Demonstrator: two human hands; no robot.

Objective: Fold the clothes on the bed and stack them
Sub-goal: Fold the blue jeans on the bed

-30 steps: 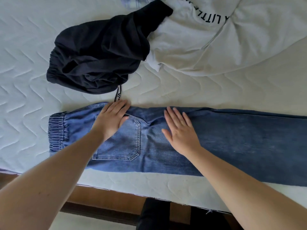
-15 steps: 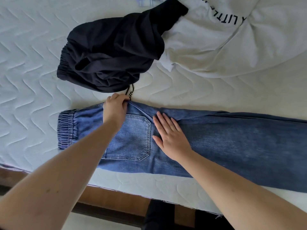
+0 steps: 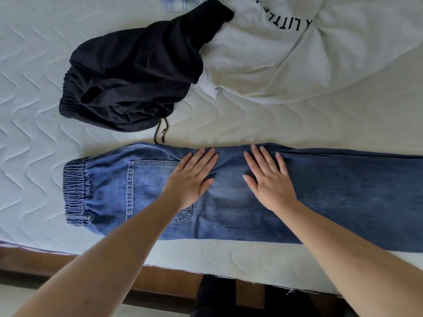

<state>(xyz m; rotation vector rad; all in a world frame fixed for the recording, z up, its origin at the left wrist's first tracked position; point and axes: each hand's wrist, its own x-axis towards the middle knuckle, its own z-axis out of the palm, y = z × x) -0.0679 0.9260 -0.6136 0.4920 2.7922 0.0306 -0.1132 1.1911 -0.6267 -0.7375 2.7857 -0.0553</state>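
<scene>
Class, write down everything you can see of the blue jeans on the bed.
The blue jeans look like mid-blue denim, laid flat lengthwise along the mattress's near edge. A gathered elastic waistband lies at the left, a stitched patch pocket beside it, and the legs run off the frame's right side. They appear folded leg over leg. The left hand and right hand press flat on them, fingers straight. A black garment's drawstring ends at their far edge.

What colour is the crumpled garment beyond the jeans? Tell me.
Black, seen in the head view.
</scene>
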